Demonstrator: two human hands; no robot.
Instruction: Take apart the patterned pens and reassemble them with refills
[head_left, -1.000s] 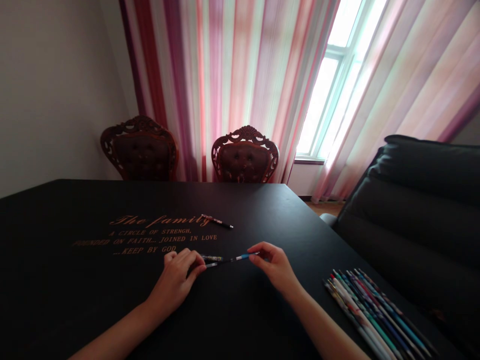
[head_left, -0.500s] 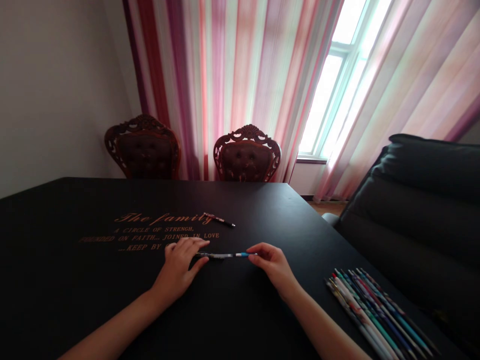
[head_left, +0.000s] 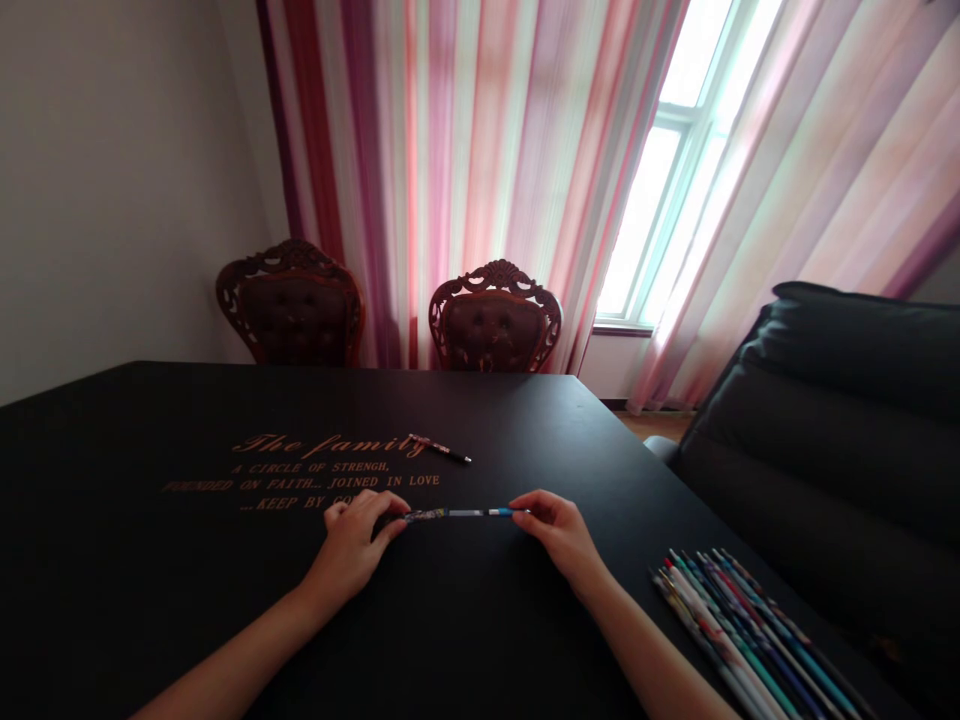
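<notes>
Between my hands, just over the table, a slim pen lies level from left to right. Its dark patterned barrel (head_left: 429, 516) is pinched in the fingertips of my left hand (head_left: 354, 540). A grey refill (head_left: 466, 513) runs out of the barrel's right end to a light-blue part. The thumb and fingers of my right hand (head_left: 561, 535) close on that blue end, partly covering it. Beyond the hands, a short patterned pen piece (head_left: 441, 448) with a black end rests on the table, touched by neither hand.
Several colourful pens (head_left: 750, 630) lie side by side at the right of the black table (head_left: 450, 640). Gold lettering (head_left: 330, 470) marks its surface. Two carved chairs (head_left: 495, 315) stand behind the far edge, and a dark recliner (head_left: 840, 430) is on the right.
My right hand has shifted right with the blue end, and more of the grey refill shows. The left hand's raised fingers have come down into a pinch on the barrel.
</notes>
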